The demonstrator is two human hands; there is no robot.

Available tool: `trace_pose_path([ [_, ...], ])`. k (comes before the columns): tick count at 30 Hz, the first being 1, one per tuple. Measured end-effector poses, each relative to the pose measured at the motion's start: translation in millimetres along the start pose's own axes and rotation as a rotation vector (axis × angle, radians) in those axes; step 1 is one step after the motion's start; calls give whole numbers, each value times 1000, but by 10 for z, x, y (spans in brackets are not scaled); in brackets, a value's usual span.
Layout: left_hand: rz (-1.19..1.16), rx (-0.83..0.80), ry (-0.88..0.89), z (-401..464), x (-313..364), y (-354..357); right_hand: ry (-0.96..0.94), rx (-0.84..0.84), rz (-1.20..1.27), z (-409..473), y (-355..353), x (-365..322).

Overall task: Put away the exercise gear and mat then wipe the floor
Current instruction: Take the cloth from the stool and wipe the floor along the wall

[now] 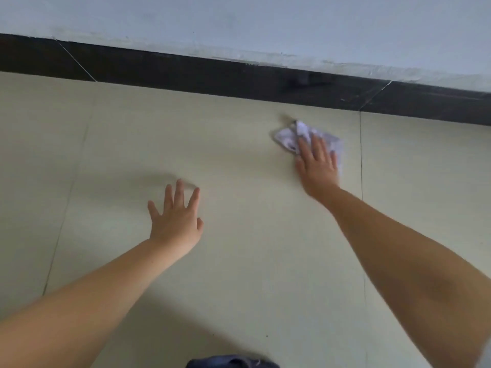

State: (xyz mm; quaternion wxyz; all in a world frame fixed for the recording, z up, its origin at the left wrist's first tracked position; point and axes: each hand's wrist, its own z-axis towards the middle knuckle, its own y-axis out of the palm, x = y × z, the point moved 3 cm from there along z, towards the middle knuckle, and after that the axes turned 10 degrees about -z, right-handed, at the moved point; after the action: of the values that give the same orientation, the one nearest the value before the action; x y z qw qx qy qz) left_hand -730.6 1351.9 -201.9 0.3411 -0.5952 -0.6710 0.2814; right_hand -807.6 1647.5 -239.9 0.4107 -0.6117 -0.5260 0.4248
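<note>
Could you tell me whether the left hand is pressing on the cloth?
No, the left hand lies on bare floor; the right hand presses the cloth.

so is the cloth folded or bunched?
Bunched. The cloth lies crumpled, uneven creases showing, pressed to the floor under the right hand.

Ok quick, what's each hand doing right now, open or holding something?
Left hand: open, fingers spread, flat on the floor, holding nothing.
Right hand: open, straight fingers pressing the white cloth onto the floor near the dark baseboard.
</note>
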Motion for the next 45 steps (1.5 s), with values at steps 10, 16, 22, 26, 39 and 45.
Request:
trace_pose_path([
  [10, -8, -26, 28, 141, 334, 81, 503, 74, 142, 23, -78, 121],
  [16, -35, -266, -37, 201, 364, -270, -330, -101, -125, -658, 136, -256],
  [22, -108, -364, 22, 46, 664, -990, 177, -378, -34, -1088, -48, 1091],
  [26, -9, -382, 144, -11, 998, -1174, 199, -493, -33, -888, -174, 929],
  [39, 144, -427, 169, 670, 2126, -512, -329, -880, -453, -1872, -383, 904],
  [45, 143, -428, 289, 715, 2139, -265, -392, -716, -535, -1800, -337, 1018],
])
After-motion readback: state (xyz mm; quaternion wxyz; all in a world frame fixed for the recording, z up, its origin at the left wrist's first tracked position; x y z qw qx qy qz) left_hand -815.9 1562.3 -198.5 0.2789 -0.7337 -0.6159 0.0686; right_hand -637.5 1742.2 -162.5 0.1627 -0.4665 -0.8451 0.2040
